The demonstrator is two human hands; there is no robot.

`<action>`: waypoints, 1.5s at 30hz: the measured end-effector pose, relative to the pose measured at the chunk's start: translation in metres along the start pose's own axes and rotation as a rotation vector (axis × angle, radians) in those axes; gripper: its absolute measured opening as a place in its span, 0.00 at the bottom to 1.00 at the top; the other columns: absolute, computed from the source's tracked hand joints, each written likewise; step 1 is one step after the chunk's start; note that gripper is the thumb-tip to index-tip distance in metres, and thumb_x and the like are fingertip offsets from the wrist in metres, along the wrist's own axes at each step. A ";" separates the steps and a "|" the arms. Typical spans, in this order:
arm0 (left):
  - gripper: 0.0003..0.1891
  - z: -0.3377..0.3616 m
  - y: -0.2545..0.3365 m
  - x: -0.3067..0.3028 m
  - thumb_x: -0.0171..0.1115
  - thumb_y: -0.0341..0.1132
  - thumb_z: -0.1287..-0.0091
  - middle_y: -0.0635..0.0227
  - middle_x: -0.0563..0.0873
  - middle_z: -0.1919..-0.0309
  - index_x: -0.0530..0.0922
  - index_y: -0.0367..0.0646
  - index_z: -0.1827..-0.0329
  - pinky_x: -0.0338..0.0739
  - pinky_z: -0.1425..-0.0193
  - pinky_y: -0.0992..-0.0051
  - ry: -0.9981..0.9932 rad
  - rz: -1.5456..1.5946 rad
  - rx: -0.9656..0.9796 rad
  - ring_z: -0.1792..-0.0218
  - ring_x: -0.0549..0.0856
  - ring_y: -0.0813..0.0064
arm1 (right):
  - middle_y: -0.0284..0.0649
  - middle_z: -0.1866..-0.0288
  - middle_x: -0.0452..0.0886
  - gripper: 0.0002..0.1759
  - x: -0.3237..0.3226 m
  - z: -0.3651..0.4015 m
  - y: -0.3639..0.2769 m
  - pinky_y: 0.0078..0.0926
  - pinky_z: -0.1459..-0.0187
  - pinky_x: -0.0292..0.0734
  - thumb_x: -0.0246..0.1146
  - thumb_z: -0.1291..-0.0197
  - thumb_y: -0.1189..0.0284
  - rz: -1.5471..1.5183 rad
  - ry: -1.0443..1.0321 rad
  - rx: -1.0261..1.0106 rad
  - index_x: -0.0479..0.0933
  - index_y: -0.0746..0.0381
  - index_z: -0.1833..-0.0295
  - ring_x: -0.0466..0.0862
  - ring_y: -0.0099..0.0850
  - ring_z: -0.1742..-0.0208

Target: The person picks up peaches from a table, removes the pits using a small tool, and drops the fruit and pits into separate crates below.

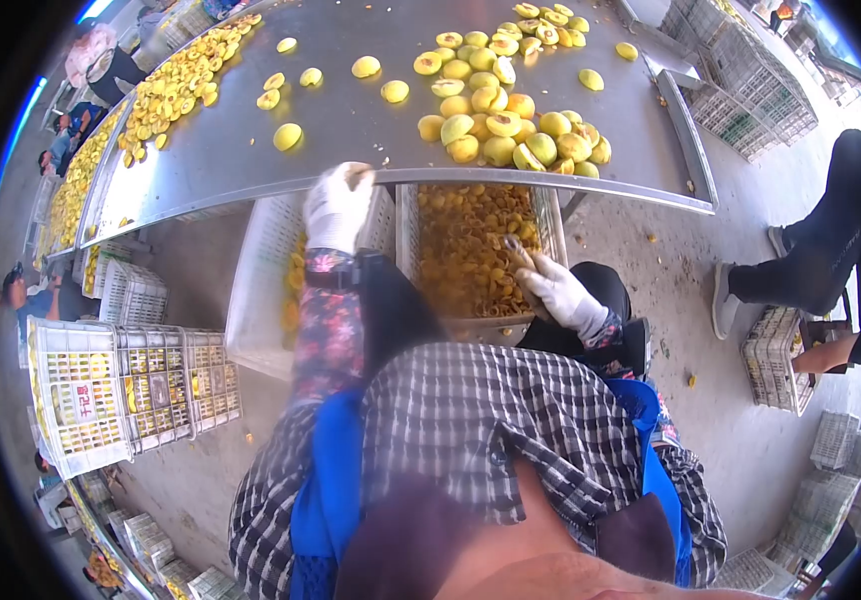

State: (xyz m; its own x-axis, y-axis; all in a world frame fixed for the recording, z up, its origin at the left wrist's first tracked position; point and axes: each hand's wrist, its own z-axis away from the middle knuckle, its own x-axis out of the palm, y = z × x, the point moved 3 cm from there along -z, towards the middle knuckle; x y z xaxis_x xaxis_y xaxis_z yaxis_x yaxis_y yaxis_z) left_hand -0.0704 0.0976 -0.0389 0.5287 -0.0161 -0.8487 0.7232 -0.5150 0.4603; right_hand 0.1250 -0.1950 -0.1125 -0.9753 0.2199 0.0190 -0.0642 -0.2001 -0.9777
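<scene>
At the far left, stacked plastic crates (156, 385) are seen on the floor, filled with yellow fruit. Along the left side of the metal table (351, 120), a heap of cut peaches (186, 75) is spread, and below it an open white crate (259, 270) is placed.

The gloved left hand (336, 212) is raised to the table's near edge, its fingers curled inward; whether a peach piece is pinched in them cannot be told. Any fruit there is best cupped lightly, as the flesh looks easily bruised, with the fingertips kept out of the tool's path. Behind it, a few loose peach halves (289, 136) are scattered.

Under the edge, a scrap crate (554, 225) is filled with brownish-orange scraps (476, 235). Over it, a slim tool (517, 250) is held, its exact kind unclear, in the gloved right hand (566, 296), whose fingers are mostly closed. A firm but relaxed grip is advised, with short, shallow strokes and the tip turned away from the other hand. Scraps are best dropped well inside the crate's rim.

Above the right hand, the main peach pile (573, 146) is gathered near the table edge; single pieces are best lifted from its near side, so that none is rolled off. Farther right, a person in dark clothing (846, 235) is seen, well apart.
</scene>
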 end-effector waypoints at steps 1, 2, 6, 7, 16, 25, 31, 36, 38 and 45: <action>0.21 -0.001 -0.001 -0.014 0.66 0.51 0.39 0.56 0.79 0.39 0.83 0.50 0.47 0.70 0.35 0.57 0.126 -0.292 0.035 0.38 0.76 0.54 | 0.27 0.77 0.67 0.11 0.002 0.000 0.003 0.16 0.82 0.60 0.54 0.27 0.64 0.015 0.002 0.024 0.68 0.58 0.46 0.66 0.18 0.83; 0.23 -0.005 0.004 -0.023 0.66 0.50 0.38 0.58 0.72 0.33 0.80 0.49 0.43 0.64 0.30 0.56 0.123 -0.357 -0.051 0.31 0.68 0.54 | 0.27 0.77 0.68 0.11 0.005 -0.001 0.006 0.17 0.81 0.60 0.54 0.28 0.65 0.007 0.003 0.044 0.68 0.57 0.47 0.66 0.17 0.82; 0.28 -0.054 0.041 0.018 0.65 0.52 0.38 0.55 0.74 0.35 0.76 0.49 0.38 0.68 0.32 0.59 0.033 0.005 0.193 0.35 0.74 0.55 | 0.28 0.71 0.70 0.11 0.020 -0.014 0.000 0.18 0.75 0.66 0.56 0.28 0.65 0.121 -0.015 0.016 0.70 0.59 0.48 0.70 0.18 0.76; 0.29 -0.064 0.058 0.035 0.64 0.54 0.38 0.55 0.74 0.35 0.75 0.49 0.36 0.69 0.32 0.60 -0.051 0.139 0.243 0.36 0.76 0.56 | 0.30 0.68 0.72 0.12 0.021 -0.017 0.000 0.20 0.70 0.68 0.56 0.29 0.65 0.162 -0.028 -0.008 0.70 0.60 0.46 0.71 0.20 0.71; 0.27 -0.102 0.090 0.121 0.66 0.45 0.38 0.64 0.86 0.54 0.73 0.46 0.37 0.78 0.46 0.67 -0.355 0.502 0.170 0.50 0.85 0.64 | 0.31 0.64 0.73 0.14 0.021 -0.009 -0.015 0.19 0.66 0.69 0.57 0.29 0.66 0.195 0.019 0.036 0.71 0.61 0.44 0.71 0.18 0.68; 0.20 -0.012 0.118 0.051 0.59 0.50 0.29 0.63 0.84 0.59 0.74 0.43 0.46 0.83 0.59 0.64 -0.527 2.103 -0.407 0.59 0.85 0.67 | 0.56 0.55 0.81 0.19 0.026 -0.038 -0.117 0.41 0.52 0.78 0.59 0.33 0.65 0.619 0.420 -0.457 0.69 0.65 0.43 0.83 0.51 0.53; 0.26 0.022 0.147 0.028 0.48 0.54 0.24 0.61 0.81 0.58 0.69 0.36 0.43 0.80 0.48 0.70 -0.218 1.462 0.115 0.56 0.82 0.69 | 0.48 0.75 0.80 0.12 0.036 -0.050 -0.131 0.38 0.75 0.78 0.62 0.36 0.68 0.927 0.678 -0.751 0.69 0.64 0.54 0.83 0.44 0.77; 0.24 0.029 0.160 0.036 0.50 0.54 0.24 0.61 0.81 0.58 0.69 0.38 0.44 0.80 0.52 0.72 -0.277 1.828 -0.047 0.59 0.82 0.72 | 0.48 0.74 0.81 0.14 0.037 -0.046 -0.126 0.37 0.72 0.79 0.60 0.37 0.69 1.011 0.628 -0.549 0.69 0.66 0.52 0.84 0.44 0.74; 0.25 0.033 0.163 0.039 0.45 0.54 0.23 0.61 0.81 0.53 0.69 0.38 0.43 0.83 0.51 0.74 -0.273 1.914 -0.175 0.56 0.83 0.72 | 0.48 0.73 0.82 0.15 0.037 -0.044 -0.124 0.37 0.70 0.79 0.60 0.37 0.68 1.040 0.596 -0.453 0.69 0.67 0.50 0.84 0.44 0.73; 0.19 0.031 0.151 0.048 0.51 0.47 0.24 0.58 0.83 0.51 0.75 0.38 0.49 0.82 0.50 0.69 -0.394 1.668 -0.222 0.53 0.84 0.70 | 0.49 0.73 0.81 0.19 0.030 -0.035 -0.109 0.38 0.70 0.79 0.60 0.38 0.68 1.061 0.482 -0.473 0.69 0.70 0.47 0.84 0.44 0.73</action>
State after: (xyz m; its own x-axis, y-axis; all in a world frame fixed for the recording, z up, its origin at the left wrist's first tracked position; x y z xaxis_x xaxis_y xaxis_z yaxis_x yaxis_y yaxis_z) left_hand 0.0506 -0.0079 -0.0182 0.6046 -0.5760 0.5501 -0.3869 0.3913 0.8350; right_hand 0.1097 -0.1328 -0.0128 -0.3175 0.5063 -0.8018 0.8823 -0.1520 -0.4454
